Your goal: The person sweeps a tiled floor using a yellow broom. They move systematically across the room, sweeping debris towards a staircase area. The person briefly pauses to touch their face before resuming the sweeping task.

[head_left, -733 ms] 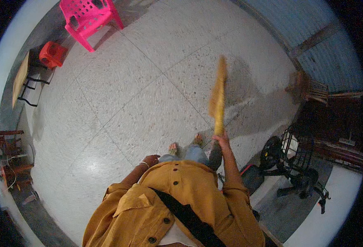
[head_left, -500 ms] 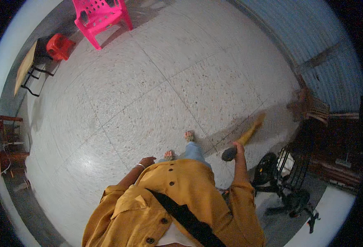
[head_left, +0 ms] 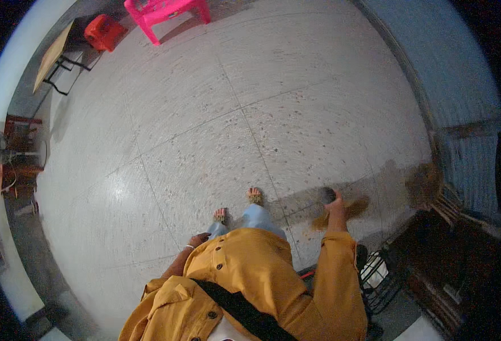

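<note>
The right hand is closed round a broom, holding it just beside its dark end. In my judgement, that grip leaves most of the length free to reach toward the floor. The broom is off the person's right side, above or on the speckled surface, brown parts showing on both sides of the wrist. The left hand is low beside the left thigh, near the jeans; nothing is seen in it, presumably because one hand suffices for so slim a tool.

Obscured: the broom is blurred and the right wrist covers its middle, so I cannot confirm contact with the floor. The left fingers are dark and small; how far open they are, I cannot tell. The upper edge cuts off a pink chair, its backrest out of sight.
</note>
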`<state>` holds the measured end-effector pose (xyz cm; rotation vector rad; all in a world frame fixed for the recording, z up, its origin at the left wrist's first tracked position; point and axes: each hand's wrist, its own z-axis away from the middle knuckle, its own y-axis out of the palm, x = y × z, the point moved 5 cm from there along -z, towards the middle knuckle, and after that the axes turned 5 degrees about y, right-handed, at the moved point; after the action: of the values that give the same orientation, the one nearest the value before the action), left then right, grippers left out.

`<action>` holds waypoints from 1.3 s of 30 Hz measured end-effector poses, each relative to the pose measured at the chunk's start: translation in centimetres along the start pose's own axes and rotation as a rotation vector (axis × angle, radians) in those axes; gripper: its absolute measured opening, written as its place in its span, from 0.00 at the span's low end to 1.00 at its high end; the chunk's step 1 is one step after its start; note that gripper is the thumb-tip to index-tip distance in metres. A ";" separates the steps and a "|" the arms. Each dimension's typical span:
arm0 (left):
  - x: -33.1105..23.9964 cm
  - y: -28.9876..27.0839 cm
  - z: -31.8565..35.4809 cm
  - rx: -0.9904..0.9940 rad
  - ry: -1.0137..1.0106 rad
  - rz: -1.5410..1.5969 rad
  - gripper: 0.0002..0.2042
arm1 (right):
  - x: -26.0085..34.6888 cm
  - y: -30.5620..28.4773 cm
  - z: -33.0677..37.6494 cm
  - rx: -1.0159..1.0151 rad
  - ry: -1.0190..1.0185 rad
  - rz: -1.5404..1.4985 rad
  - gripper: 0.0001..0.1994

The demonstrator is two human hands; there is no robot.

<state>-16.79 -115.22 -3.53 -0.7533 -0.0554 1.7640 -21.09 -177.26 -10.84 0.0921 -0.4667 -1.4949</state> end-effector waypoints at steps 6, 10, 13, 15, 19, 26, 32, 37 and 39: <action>0.3 4.0 1.1 -0.044 0.087 0.155 0.18 | -1.3 6.4 -5.8 -0.042 0.005 0.736 0.10; -2.7 4.1 4.7 -0.103 -0.016 0.317 0.19 | -7.6 13.2 -9.7 -0.109 -0.045 0.997 0.12; 3.6 10.7 2.6 -0.131 0.026 0.359 0.18 | -16.0 17.5 -6.5 0.008 -0.056 1.076 0.11; 5.0 13.3 1.8 -0.155 0.040 0.352 0.18 | -22.4 22.5 -0.5 -0.095 -0.379 1.242 0.23; 4.2 11.8 4.1 -0.263 0.039 0.348 0.17 | -35.5 25.0 6.4 0.143 -0.173 1.493 0.51; 3.7 5.3 10.2 -0.395 0.021 0.454 0.15 | -49.4 27.3 15.3 0.722 0.035 1.620 0.39; 6.2 5.7 13.4 -0.417 -0.041 0.551 0.17 | -43.2 29.6 27.9 0.736 0.410 1.568 0.30; 8.0 5.5 14.4 -0.412 -0.045 0.535 0.16 | -39.8 28.4 26.2 0.670 0.178 1.555 0.29; 9.0 4.9 14.3 -0.436 -0.031 0.573 0.16 | -39.5 28.8 23.4 0.573 0.069 1.548 0.25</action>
<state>-29.43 -104.19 1.70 -1.1348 -0.2749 2.3469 -2.61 -131.12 10.73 0.1729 -0.6550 0.1764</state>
